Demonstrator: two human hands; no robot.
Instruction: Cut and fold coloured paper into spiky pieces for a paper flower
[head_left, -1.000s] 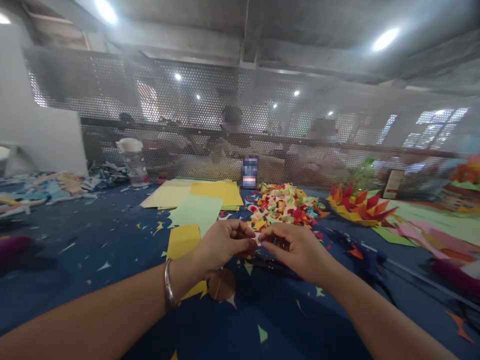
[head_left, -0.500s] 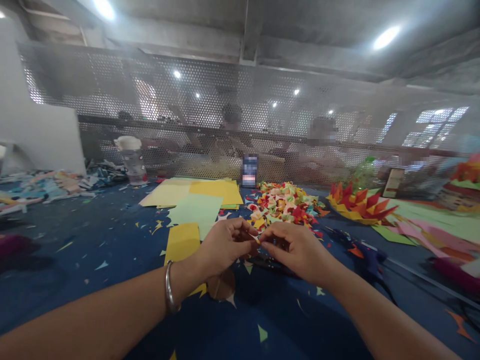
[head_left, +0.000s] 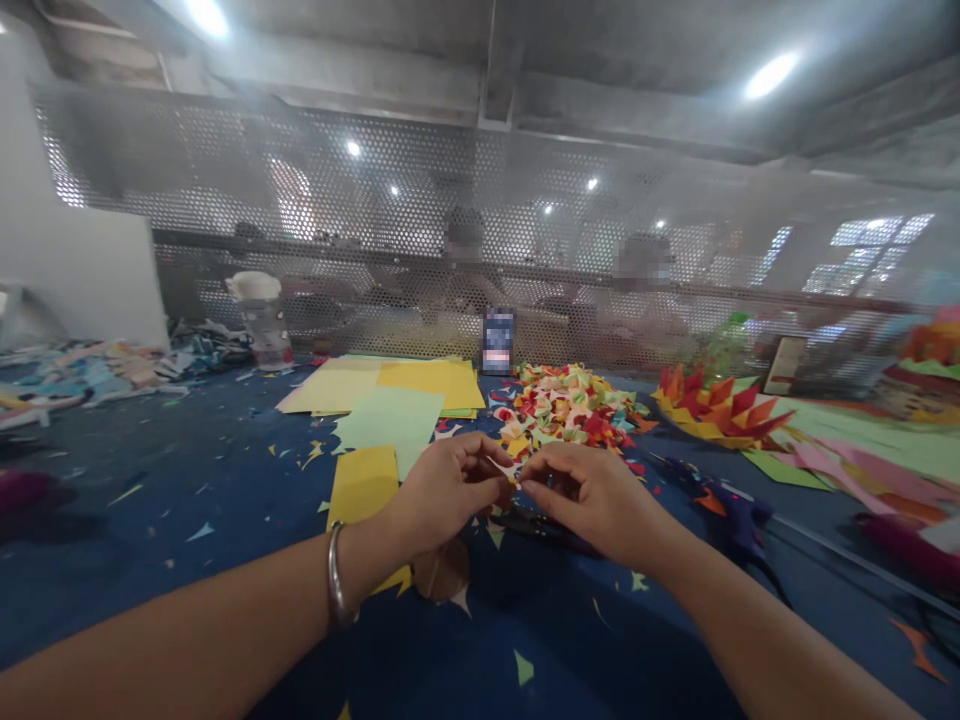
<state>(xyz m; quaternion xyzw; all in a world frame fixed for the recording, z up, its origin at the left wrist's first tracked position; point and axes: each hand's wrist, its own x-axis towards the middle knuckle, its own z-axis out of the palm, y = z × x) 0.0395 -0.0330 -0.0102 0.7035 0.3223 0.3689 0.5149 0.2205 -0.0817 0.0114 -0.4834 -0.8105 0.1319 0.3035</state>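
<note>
My left hand [head_left: 454, 490], with a silver bangle at its wrist, is closed in a pinch. Facing it, my right hand [head_left: 577, 488] is pinched too, the fingertips of both almost meeting. Between them shows a small pale paper piece [head_left: 511, 471], partly covered by the fingers. Just beyond lies a heap of small folded paper pieces [head_left: 577, 400] in red, yellow, pink and green. Dark scissors [head_left: 536, 525] rest on the table under my hands, partly hidden. A round brown disc [head_left: 442, 572] sits below my left wrist, near a yellow paper strip [head_left: 364, 485].
Yellow and green paper sheets [head_left: 401, 415] lie ahead to the left, with a phone [head_left: 498, 342] propped behind. To the right are a blue glue gun [head_left: 739, 515] and a red-and-yellow paper crown [head_left: 720, 415]. A cup [head_left: 262, 320] stands far left. Scraps litter the blue table [head_left: 247, 620].
Both hands stay in nearly the same place. The small paper piece between the fingertips has shifted slightly, and the left fingers have moved a little.
</note>
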